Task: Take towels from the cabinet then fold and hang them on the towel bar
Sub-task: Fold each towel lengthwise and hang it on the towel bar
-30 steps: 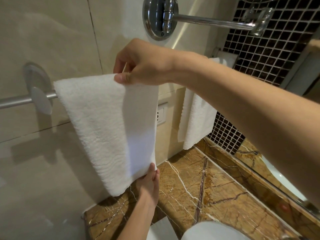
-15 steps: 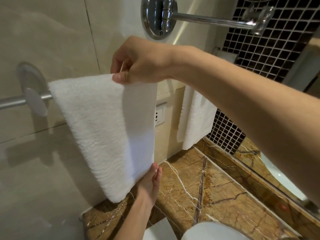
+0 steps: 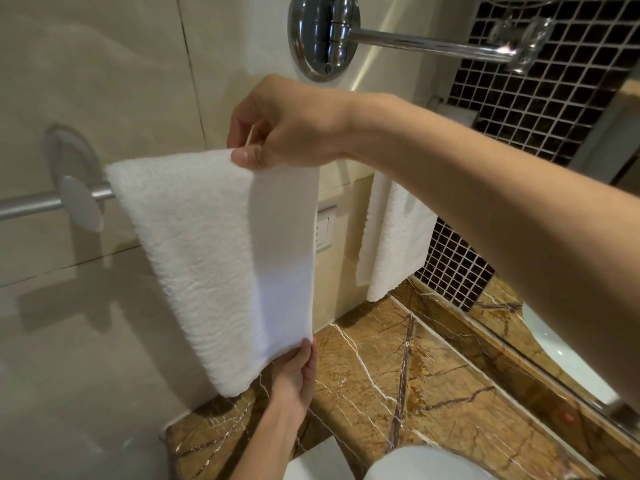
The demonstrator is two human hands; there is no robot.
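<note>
Hidden under towel [image 3: 214,265]: towel bar [image 3: 27,204], also cut off left; second towel [image 3: 391,244] partly behind forearm [image 3: 485,188].

Towel bar [image 3: 31,202]: brushed metal, horizontal, fixed to the tiled wall by a round mount [image 3: 81,206]. One white towel [image 3: 207,254] hangs over it, just right of the mount. Below is a brown marble counter [image 3: 433,393] with white veins; a rounded white object [image 3: 426,465] overlaps its near edge, cut off, contact unclear.
</note>
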